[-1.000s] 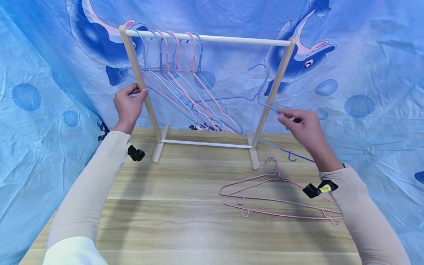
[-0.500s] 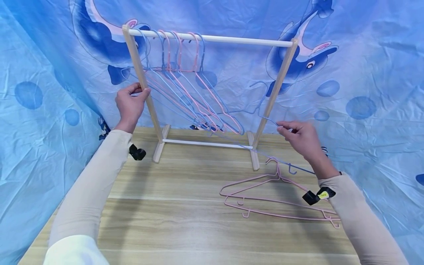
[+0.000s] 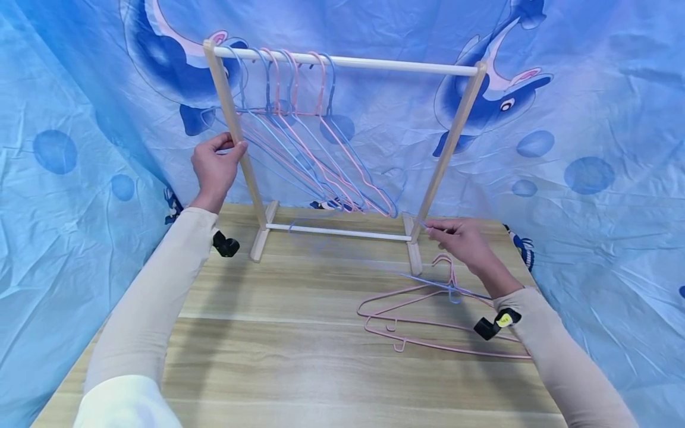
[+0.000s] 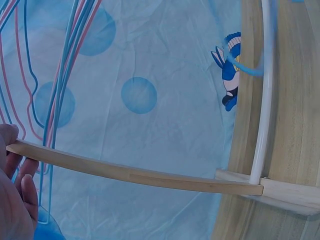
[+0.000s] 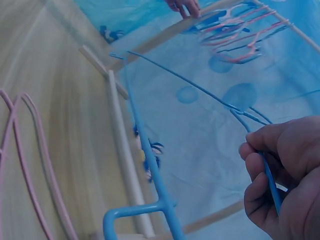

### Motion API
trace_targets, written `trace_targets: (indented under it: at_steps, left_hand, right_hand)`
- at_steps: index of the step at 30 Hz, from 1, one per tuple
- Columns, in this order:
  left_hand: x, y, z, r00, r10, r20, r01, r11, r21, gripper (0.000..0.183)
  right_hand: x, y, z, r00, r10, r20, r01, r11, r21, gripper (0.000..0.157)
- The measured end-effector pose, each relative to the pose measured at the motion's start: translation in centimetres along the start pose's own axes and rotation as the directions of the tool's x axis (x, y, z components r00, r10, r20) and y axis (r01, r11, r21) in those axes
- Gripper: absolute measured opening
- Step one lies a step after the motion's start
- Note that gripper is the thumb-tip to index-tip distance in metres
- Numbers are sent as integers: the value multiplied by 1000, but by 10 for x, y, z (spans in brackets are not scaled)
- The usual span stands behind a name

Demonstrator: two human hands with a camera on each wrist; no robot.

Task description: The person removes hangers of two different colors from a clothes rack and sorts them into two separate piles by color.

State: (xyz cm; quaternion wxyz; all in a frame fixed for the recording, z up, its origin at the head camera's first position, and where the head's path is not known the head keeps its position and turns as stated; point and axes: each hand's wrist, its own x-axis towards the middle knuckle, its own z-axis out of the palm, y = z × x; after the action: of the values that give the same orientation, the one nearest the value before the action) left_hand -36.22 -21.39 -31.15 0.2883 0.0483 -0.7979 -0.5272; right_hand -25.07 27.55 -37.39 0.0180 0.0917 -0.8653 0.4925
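Observation:
My left hand (image 3: 215, 169) grips the left wooden post (image 3: 227, 104) of a small clothes rack, about halfway up. In the left wrist view its fingers lie on both sides of that post. My right hand (image 3: 462, 244) is low beside the foot of the right post and pinches a blue clothes hanger (image 5: 159, 185) by one sloping shoulder. The hanger is blurred in the head view, its hook towards the back and its long bottom bar slanting over the table. Several blue and pink hangers (image 3: 323, 83) hang from the left half of the white top rail (image 3: 396, 64).
Pink hangers (image 3: 455, 348) lie overlapping on the wooden table (image 3: 299, 368) at the right, partly below my right forearm. A white lower rail (image 3: 342, 232) joins the rack's feet. Blue patterned cloth (image 3: 588, 238) surrounds the table at the back and sides.
My right hand has moved down and to the left with the blue hanger, whose hook has dropped from beside the right post. My left hand has stayed on the left post.

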Motion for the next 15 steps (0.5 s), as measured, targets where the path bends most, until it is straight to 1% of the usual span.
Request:
trace_targets:
  at_steps: [3,5,7,10,14,15]
  left_hand:
    - [0,0,0,1000,4,-2,-4,1000,3,37]
    - [1,0,0,1000,8,-4,-8,1000,7,37]
    - [1,0,0,1000,13,-7,-13,1000,12,37]
    - [1,-1,0,1000,16,-9,-16,1000,19,38]
    - [-1,0,0,1000,8,-2,-8,1000,21,40]
    - [-1,0,0,1000,6,0,-6,1000,20,40]
  right_hand:
    - [4,7,13,999,33,40,-34,999,26,32]
    - [6,10,23,997,53,62,-57,996,67,32]
    - [8,12,34,995,55,88,-65,991,118,32]
    - [9,9,51,989,77,128,-99,980,172,32]
    - [12,6,77,981,76,177,-115,969,218,32]
    - [13,5,84,980,66,187,-109,966,232,31]
